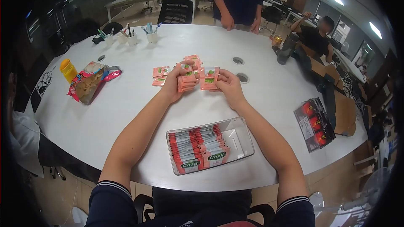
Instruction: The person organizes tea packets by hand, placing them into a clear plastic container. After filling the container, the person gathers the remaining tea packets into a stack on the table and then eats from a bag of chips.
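Note:
My left hand point(174, 82) is closed around a small stack of pink sachets point(187, 82) with green print. Between the fingers and thumb of my right hand point(229, 85) is a single pink sachet point(208, 78), held upright just right of that stack. More loose sachets point(160, 72) lie on the white table to the left of my left hand, and another sachet point(192, 58) shows behind it. Nearer to me, between my forearms, stands a clear plastic box point(242, 141) with two rows of upright sachets point(202, 151) marked "Cozy"; its right part holds none.
Left on the table point(139, 130) are a yellow bottle point(68, 70) and a snack bag point(90, 82). Pen cups point(152, 37) stand behind. To the right lie a dark package with red pictures point(314, 124) and cardboard point(345, 111). A person point(236, 0) stands across the table.

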A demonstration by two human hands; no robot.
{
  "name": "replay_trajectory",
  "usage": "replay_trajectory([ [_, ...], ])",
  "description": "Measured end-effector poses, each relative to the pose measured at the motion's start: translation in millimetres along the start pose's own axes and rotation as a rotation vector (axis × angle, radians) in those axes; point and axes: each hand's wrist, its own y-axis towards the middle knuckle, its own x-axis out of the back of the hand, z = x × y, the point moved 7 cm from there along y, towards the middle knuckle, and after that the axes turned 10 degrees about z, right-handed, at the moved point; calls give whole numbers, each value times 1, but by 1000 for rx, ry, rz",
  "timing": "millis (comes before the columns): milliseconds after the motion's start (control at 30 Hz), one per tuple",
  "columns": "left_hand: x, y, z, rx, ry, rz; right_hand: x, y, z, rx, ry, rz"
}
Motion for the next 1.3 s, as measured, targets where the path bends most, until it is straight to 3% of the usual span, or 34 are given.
replay_trajectory([
  [233, -48, -3, 23, 129, -57, 187, -10, -1, -4, 14, -30, -81],
  [367, -32, -2, 29, 129, -43, 106, -9, -1, 7, 46, -228, -129],
  [467, -20, 2, 13, 71, -333, 149, 5, 8, 15, 122, -378, -192],
  [500, -11, 3, 6, -2, -319, 75, 11, 9, 20, 158, -421, -209],
  [533, -2, 3, -1, -77, -304, 0, 17, 9, 22, 42, -756, -174],
  [633, 17, 1, -13, -215, -293, -172, 5, 8, 5, 458, -1335, 61],
  [700, 20, -1, -15, -252, -284, -276, -3, 13, -10, 407, -1397, 163],
  [800, 25, 4, -9, -217, -237, -232, 1, 15, -17, 219, -1320, 271],
  [900, 42, 17, 7, 47, -294, 113, -8, 9, 0, 66, -1328, 305],
  [933, 49, 20, 14, 28, -401, 319, -12, 7, 7, 34, -1364, 300],
  [967, 56, 23, 23, 8, -497, 544, -15, 5, 12, 181, -1383, 262],
  [1033, 38, 32, 14, -34, -435, 491, -13, -1, 8, 487, -1434, 184],
  [1100, 1, 1, -4, -100, -152, -115, -3, 1, -8, 442, -1323, 193],
  [1133, -10, 0, -7, -106, -181, -180, 0, 3, -12, 412, -1258, 206],
  [1200, -17, -6, -6, -105, -241, -323, -3, 8, -14, 298, -1447, 283],
  [1233, -16, -6, -5, -85, -194, -263, -1, 8, -17, 229, -1539, 317],
  [1300, -1, -3, 2, -26, -112, -125, 5, 6, -8, 189, -1417, 157],
])
